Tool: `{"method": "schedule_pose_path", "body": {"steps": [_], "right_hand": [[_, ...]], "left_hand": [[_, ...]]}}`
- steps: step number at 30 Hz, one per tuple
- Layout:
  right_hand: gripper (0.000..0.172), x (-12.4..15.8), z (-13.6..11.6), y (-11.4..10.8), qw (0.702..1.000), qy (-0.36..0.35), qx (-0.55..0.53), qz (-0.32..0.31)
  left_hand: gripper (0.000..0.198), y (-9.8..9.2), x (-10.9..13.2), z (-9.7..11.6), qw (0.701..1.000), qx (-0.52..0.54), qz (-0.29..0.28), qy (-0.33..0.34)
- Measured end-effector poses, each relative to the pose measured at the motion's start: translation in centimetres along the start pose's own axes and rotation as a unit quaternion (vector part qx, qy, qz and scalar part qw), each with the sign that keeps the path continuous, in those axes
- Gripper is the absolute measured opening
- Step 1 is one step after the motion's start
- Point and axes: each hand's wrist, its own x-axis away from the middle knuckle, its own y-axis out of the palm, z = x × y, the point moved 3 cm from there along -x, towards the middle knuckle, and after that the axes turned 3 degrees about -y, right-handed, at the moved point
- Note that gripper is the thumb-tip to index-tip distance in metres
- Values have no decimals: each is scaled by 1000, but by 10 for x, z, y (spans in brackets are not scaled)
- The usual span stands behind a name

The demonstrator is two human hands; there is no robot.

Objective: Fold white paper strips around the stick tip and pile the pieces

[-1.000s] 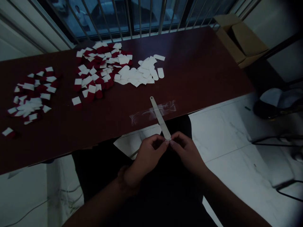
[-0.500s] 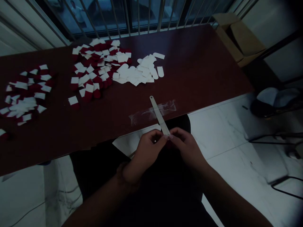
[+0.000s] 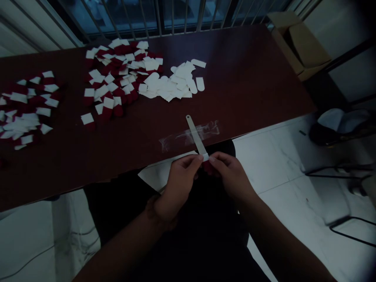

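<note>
A flat pale strip point(image 3: 194, 133) with a hole at its far end is taped to the dark table and juts over the front edge. At its near end, a small dark-red cloth piece point(image 3: 207, 167) with a white end point(image 3: 205, 157) sits between my hands. My left hand point(image 3: 180, 184) pinches it from the left with thumb and fingers. From the right, my right hand point(image 3: 235, 178) grips it the same way. Fingers partly hide the cloth. Beyond the strip lies a heap of white round-ended cards point(image 3: 173, 87).
Red pieces with white ends form one pile point(image 3: 107, 88) left of the cards and another pile point(image 3: 25, 121) at the far left. Clear tape point(image 3: 169, 143) crosses the strip. A cardboard box point(image 3: 308, 45) stands beyond the table's right end, and window bars point(image 3: 186, 15) run behind it.
Both hands have moved slightly up towards the table edge. The white end of the red cloth piece now shows at the strip's near end. The view has shifted a little.
</note>
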Motion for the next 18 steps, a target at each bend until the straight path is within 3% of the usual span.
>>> {"method": "schedule_pose_path", "body": {"steps": [3,7,13,18], "right_hand": [[26,-1,-10,0,1000,-8,27,-1],[29,-1,-5,-2,1000,3,-10,-11],[31,8,4,-1,996,19,-22,-85],[26,13,-1,2,997,18,-9,-70]], "left_hand": [[33,4,-1,1,999,39,15,-11],[38,3,1,4,998,59,24,-10],[33,8,4,8,998,19,-58,-15],[33,9,2,8,997,36,-71,-13]]}}
